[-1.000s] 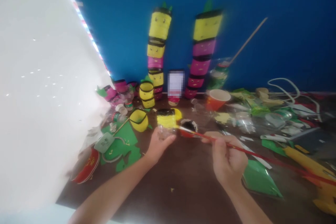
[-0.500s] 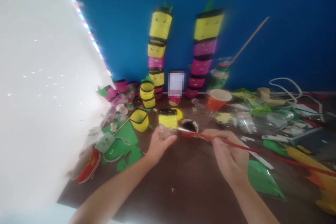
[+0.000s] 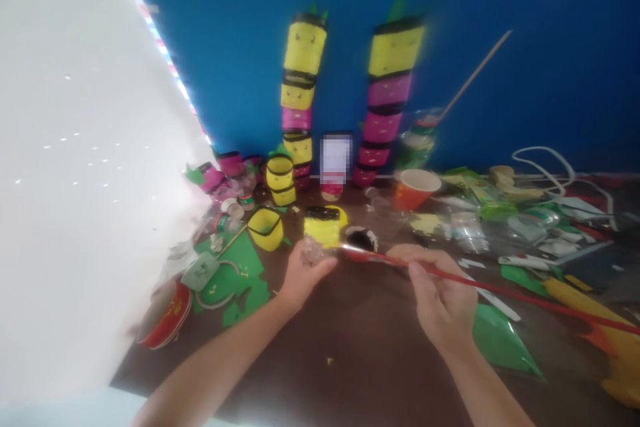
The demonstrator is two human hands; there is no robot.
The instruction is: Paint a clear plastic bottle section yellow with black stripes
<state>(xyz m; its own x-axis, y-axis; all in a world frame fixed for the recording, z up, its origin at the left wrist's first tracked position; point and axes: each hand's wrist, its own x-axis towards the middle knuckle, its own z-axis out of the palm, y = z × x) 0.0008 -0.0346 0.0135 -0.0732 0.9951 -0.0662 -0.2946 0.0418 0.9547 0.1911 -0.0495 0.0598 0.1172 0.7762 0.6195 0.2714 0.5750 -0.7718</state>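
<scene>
One red brush [image 3: 500,289], pinched by the right hand [image 3: 445,293], pointed leftward at one yellow-and-black bottle piece [image 3: 323,231] the left hand [image 3: 303,277] clasped.

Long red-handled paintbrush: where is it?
In the head view, the long red-handled paintbrush runs from the right edge through the right hand toward the yellow-and-clear plastic container.

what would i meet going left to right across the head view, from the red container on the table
Red container, lone yellow cup, yellow-and-black plastic piece, small dark-mouthed pot, right hand, green sheet, yellow object.
</scene>
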